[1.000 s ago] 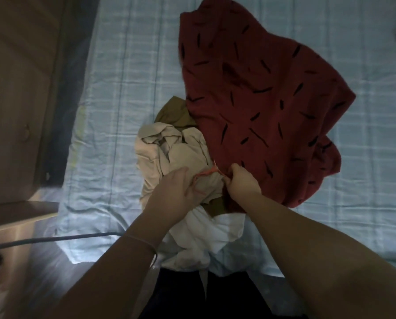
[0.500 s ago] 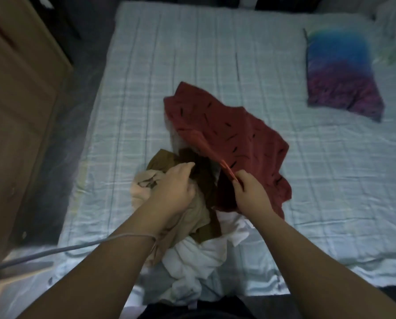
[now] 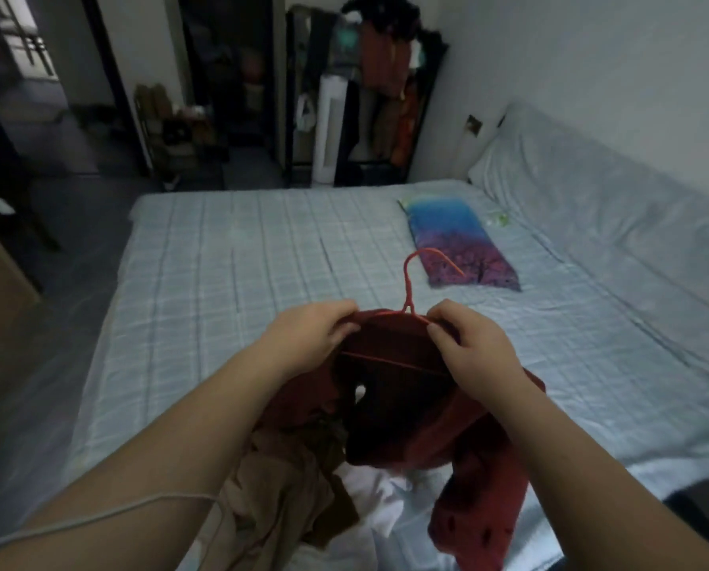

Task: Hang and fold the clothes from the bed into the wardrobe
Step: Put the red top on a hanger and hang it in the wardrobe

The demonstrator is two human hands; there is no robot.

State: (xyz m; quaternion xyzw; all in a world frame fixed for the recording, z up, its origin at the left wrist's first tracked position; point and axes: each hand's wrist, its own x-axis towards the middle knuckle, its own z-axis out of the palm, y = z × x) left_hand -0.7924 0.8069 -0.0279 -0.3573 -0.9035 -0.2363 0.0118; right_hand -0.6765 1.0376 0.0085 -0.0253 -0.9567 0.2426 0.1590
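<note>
"Where did everything lie when you looked?"

"The bed [image 3: 241, 261] filled the middle of the frame. The red shirt [image 3: 410, 410] hung at centre, raised above the heap of beige and white clothes [image 3: 274, 492] at lower centre, with one end trailing to the lower right."

"And the hanger?"

"The red hanger [image 3: 406, 288] was inside the shirt's neck. Its long bar ran left to right across the frame between the two hands, dipping a little to the right. The hook stood up toward the top of the frame, away from the person, and curled right."

"What were the hands doing?"

"The left hand [image 3: 307, 335] had its fingers curled round the shirt's left shoulder, over the hanger's end. The right hand [image 3: 474, 352] pinched cloth and wire at the right shoulder. They were level, one on each side of the hook, neither nearer it."

"So what next?"

"My guess was settling both shoulders, then carrying it off by the hook. A dark rack of clothes [image 3: 385, 96] stood at top centre beyond the bed; whether that was the wardrobe, I couldn't tell."
</note>
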